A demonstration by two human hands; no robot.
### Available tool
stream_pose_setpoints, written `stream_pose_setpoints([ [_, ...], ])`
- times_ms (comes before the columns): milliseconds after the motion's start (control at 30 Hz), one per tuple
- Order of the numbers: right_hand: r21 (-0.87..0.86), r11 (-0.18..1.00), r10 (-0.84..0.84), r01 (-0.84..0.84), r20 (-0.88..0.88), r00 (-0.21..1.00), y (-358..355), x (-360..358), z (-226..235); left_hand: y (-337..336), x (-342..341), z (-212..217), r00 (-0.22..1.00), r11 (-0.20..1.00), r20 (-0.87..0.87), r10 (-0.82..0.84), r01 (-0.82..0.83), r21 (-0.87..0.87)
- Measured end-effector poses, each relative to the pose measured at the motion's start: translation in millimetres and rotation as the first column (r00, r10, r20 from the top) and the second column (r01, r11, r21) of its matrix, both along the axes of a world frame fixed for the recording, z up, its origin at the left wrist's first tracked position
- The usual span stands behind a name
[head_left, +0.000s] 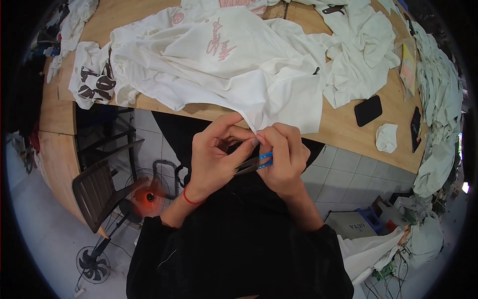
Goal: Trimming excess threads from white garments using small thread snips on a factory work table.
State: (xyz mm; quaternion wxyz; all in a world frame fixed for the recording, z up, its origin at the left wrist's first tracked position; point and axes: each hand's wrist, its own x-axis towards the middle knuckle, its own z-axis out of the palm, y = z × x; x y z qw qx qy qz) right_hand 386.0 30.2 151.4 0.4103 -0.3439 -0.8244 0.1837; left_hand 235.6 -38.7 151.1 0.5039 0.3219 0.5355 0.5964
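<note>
A white garment [199,65] with red script lettering lies spread over the wooden table, its near edge drawn over the front toward me. My left hand [214,154], with a red cord at the wrist, pinches that edge between thumb and fingers. Right beside it, the fingertips of my right hand [283,157] pinch the same edge, almost touching the left thumb. Tucked in my right palm are small thread snips [265,160] with blue on the handle; their metal blades point left beneath my fingers. The exact spot between the fingertips is hidden.
More white cloth [361,55] lies at the right of the wooden table [343,127], near a black phone [368,110] and a crumpled white scrap [386,138]. A dark-printed white piece [92,82] lies left. Below stand a brown chair [97,192], a fan [93,264] and a box [351,224].
</note>
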Motion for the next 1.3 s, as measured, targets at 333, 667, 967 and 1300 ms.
stream_pose_setpoints([
  [333,-0.689,0.687,-0.098,-0.231,-0.403,0.91,-1.8,18.5,2.5,-1.8,-7.9,1.1,0.999,0.999,0.039,-0.018,0.02,-0.04],
  [667,-0.601,0.799,-0.114,-0.021,-0.187,0.976,-11.0,34.0,13.0,4.2,-8.3,0.9,0.952,0.998,0.306,-0.012,0.03,-0.055],
  [967,-0.329,0.938,-0.1,0.113,0.057,0.993,-9.7,28.6,31.6,2.4,-7.1,1.1,0.968,1.0,0.249,0.001,0.003,-0.017],
  [1300,-0.298,0.948,-0.099,0.115,0.068,0.993,-8.9,26.1,35.3,-1.0,-7.6,5.5,0.988,1.0,0.153,0.004,-0.001,-0.018],
])
